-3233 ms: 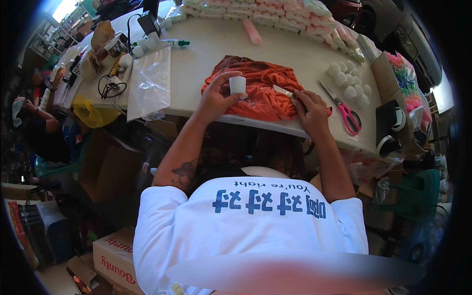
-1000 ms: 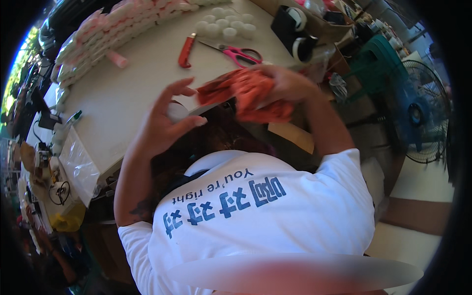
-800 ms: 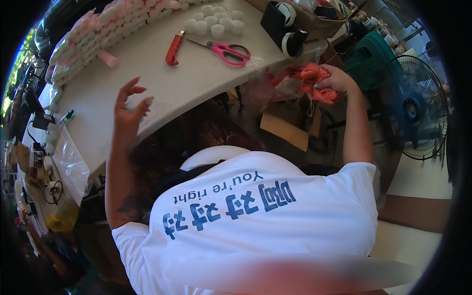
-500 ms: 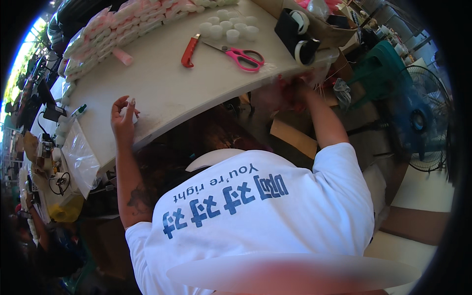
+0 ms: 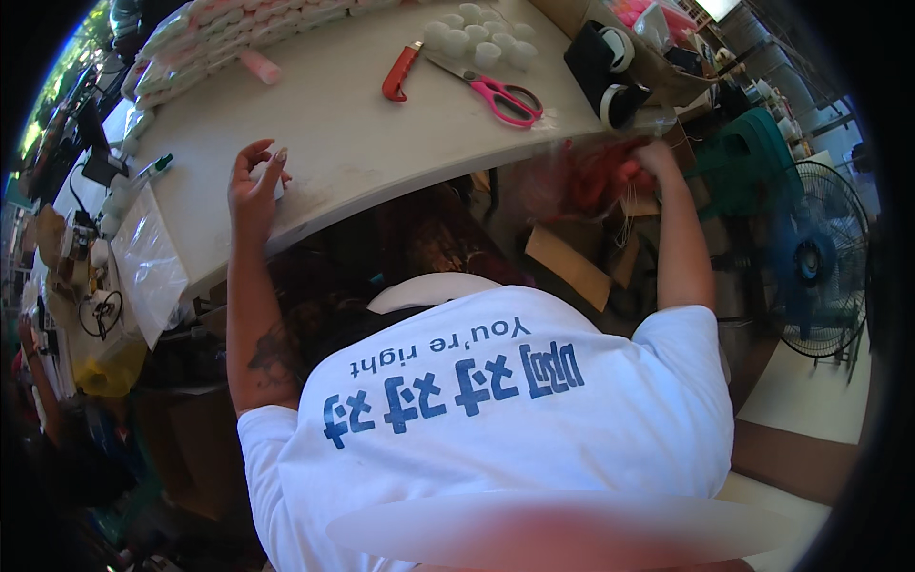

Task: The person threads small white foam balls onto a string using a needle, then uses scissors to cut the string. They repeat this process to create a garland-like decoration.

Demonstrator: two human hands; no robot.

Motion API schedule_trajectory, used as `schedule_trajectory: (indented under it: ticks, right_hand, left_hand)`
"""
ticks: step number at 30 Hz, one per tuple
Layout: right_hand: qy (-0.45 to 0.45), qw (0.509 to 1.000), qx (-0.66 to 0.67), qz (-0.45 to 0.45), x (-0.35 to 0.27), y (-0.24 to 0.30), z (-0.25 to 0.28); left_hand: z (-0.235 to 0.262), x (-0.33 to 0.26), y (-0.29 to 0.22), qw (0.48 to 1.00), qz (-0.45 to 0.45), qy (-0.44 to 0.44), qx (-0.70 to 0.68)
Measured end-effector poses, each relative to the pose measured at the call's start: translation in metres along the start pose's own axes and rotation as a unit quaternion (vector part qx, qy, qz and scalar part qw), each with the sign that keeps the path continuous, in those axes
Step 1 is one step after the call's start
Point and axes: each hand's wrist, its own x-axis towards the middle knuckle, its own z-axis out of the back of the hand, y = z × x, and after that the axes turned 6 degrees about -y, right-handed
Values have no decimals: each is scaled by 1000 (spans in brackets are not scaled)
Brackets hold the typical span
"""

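Above the table's near-left edge is my left hand [image 5: 255,186], its fingers curled around a small white piece [image 5: 278,190] that mostly hides behind them. That piece looks like the white cups on the table, though little of it shows. Off the table's right front edge, my right hand [image 5: 656,155] reaches down at a clear plastic bag [image 5: 534,181] with red material [image 5: 591,176] inside. Its fingertips blend into the red, so their grip is unclear. Pink-handled scissors [image 5: 505,100] and a red-handled cutter [image 5: 400,74] lie on the white table [image 5: 334,124].
White cups [image 5: 487,54] cluster at the back, beside a black tape dispenser [image 5: 596,71]. Wrapped pink-white packets [image 5: 210,48] are stacked far left. A cardboard flap [image 5: 569,265] sits below the bag. A fan [image 5: 820,257] and green chair [image 5: 743,157] stand right.
The view has shifted, so the tabletop items sit farther right. My right hand has moved outward to the right, and more of the red material shows. My left hand still holds the white piece.
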Motion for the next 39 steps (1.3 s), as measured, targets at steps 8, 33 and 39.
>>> schedule_trajectory:
  ticks: [8, 33, 39]
  right_hand:
    - [114, 966, 218, 75, -15, -17, 19]
    - [-91, 772, 18, 629, -189, 365, 58]
    - [-51, 624, 168, 761, -247, 425, -11]
  left_hand:
    - [3, 2, 13, 997, -53, -26, 40]
    - [141, 97, -11, 837, -142, -199, 490]
    - [279, 146, -17, 743, -56, -293, 599]
